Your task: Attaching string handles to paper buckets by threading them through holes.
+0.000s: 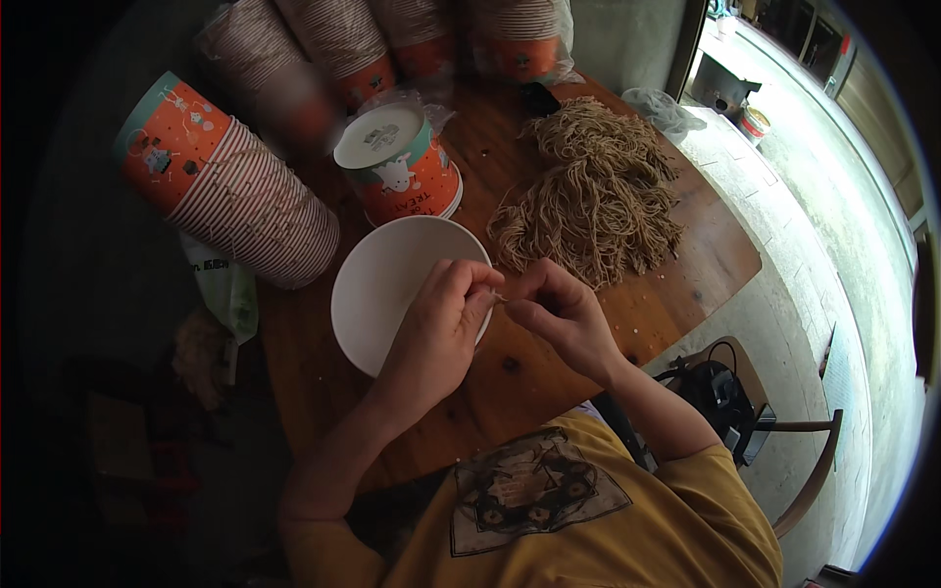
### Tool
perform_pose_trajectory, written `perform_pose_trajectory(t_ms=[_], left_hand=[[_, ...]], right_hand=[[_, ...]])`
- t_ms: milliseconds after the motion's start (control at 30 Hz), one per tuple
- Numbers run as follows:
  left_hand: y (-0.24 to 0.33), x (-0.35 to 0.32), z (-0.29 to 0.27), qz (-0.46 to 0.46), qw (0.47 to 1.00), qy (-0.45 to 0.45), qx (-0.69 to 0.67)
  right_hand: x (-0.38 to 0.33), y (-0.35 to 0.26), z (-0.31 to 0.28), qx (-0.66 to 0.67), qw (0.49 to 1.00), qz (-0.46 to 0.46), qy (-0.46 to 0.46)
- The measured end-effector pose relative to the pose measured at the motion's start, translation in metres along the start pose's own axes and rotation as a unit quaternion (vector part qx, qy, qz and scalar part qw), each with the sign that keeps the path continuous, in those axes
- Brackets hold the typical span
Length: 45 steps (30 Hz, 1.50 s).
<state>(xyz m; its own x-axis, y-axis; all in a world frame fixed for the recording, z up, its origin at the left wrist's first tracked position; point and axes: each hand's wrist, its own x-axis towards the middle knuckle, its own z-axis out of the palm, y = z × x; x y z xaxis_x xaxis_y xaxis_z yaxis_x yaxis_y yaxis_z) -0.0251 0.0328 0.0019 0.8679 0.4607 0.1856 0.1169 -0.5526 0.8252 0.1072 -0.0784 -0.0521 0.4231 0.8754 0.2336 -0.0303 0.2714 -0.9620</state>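
Note:
My left hand point(441, 318) is over the near right rim of a white round paper bucket point(377, 279), thumb and forefinger pinched together. Close by on the right, my right hand point(567, 318) pinches too. A short bit of thin tan string point(501, 298) shows between the two sets of fingertips; its ends are hidden in the fingers. The bucket's open mouth faces up toward me, and its inside is plain white. Beyond my right hand lies a big tangled heap of tan string point(593, 196) on the wooden table point(686, 284).
An orange and teal bucket point(417, 176) stands upside down behind the white one. A tall stack of nested buckets point(255, 196) leans at the left. Several plastic-wrapped bucket stacks point(338, 44) line the back. A wooden chair point(814, 470) stands at the right, holding a black bag-like object point(720, 392).

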Motion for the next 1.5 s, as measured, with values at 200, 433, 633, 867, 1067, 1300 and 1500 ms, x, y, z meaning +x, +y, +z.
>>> perform_pose_trajectory(t_ms=[200,433,633,867,1067,1300,1500], left_hand=[[0.003,-0.001,0.001,0.060,0.995,0.030,0.079],[0.004,-0.004,0.008,0.095,0.977,0.051,0.186],[0.010,-0.005,0.017,0.142,0.949,0.059,0.273],[0.016,-0.012,0.005,0.143,0.970,0.041,0.191],[0.017,-0.018,0.017,0.146,0.967,0.075,0.195],[0.009,-0.024,0.021,0.162,0.949,0.110,0.246],[0.003,-0.033,0.010,0.171,0.937,0.093,0.289]], right_hand=[[-0.007,-0.004,-0.004,0.090,0.992,0.076,-0.054],[-0.012,-0.006,-0.009,0.161,0.977,0.095,-0.099],[-0.015,-0.001,-0.010,0.145,0.981,0.021,-0.124],[-0.015,-0.033,-0.017,0.065,0.996,-0.008,-0.059],[-0.018,-0.043,-0.011,-0.030,0.994,-0.016,-0.101],[-0.035,-0.044,-0.003,0.025,0.991,-0.065,-0.111],[-0.040,-0.044,0.002,0.030,0.984,-0.012,-0.177]])
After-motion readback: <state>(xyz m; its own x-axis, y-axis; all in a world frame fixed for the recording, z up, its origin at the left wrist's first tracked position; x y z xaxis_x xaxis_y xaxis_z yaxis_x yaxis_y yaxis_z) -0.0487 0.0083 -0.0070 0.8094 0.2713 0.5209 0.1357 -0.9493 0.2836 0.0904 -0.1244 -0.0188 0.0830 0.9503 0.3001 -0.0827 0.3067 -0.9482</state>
